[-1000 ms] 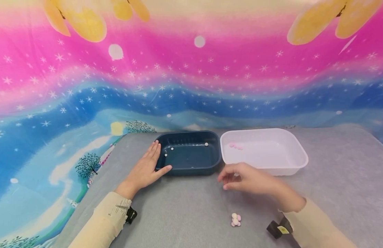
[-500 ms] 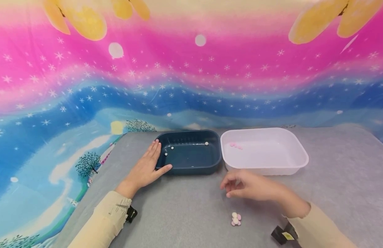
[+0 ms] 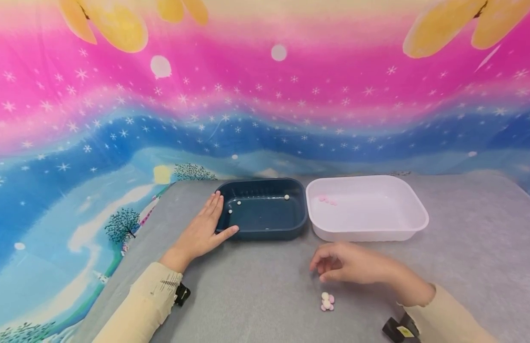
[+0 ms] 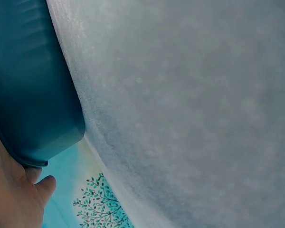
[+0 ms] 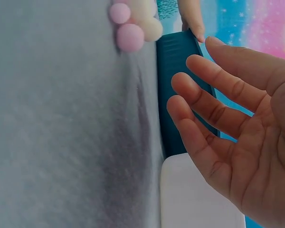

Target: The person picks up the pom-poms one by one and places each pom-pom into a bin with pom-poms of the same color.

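My left hand (image 3: pixel 198 238) rests with straight fingers on the left rim of the dark teal tray (image 3: pixel 265 233), thumb along its front edge. Several small white balls (image 3: pixel 286 197) lie inside that tray. My right hand (image 3: pixel 355 263) hovers over the cloth in front of the white tray, its fingers loosely bent and holding nothing; the right wrist view shows its bare palm (image 5: pixel 256 161). Just below it in the head view sits a small cluster of pink and cream balls (image 3: pixel 327 302). In the right wrist view pink balls (image 5: pixel 130 38) of that cluster appear at the top.
To the right of the teal tray stands the white tray (image 3: pixel 367 235), with several small pink balls (image 3: pixel 326 200) at its left inside. Grey cloth (image 3: pixel 265 295) covers the table. A colourful printed backdrop (image 3: pixel 265 105) rises behind and along the left side.
My right hand has moved from the front of the white tray back toward the cluster of balls, slightly rightward. The left hand stays on the teal tray.
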Demonstrator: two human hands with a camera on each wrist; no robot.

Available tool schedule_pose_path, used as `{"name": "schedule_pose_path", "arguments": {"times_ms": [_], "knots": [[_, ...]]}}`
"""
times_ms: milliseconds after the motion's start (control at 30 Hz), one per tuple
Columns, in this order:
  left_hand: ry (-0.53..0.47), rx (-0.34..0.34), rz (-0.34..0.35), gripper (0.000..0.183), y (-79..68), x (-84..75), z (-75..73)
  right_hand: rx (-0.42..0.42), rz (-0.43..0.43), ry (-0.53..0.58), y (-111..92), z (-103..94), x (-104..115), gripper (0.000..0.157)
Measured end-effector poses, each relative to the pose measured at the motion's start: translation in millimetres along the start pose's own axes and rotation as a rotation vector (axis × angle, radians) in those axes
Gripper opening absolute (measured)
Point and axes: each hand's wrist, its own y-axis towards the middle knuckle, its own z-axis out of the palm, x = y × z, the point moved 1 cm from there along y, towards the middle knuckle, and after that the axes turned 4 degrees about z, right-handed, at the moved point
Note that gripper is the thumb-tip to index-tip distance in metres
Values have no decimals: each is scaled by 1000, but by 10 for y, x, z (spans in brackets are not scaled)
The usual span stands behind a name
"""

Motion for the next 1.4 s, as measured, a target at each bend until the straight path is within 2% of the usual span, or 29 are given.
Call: {"name": "schedule_pose_path", "arguments": {"times_ms": [900,1400], "knots": [[-1,3,6,96,1,7,-5,114,-115,-92,-49,111,-16,16],[1,12,-2,96,-4,-5,-11,189,-53,-61,-34,125,-30,14]]}}
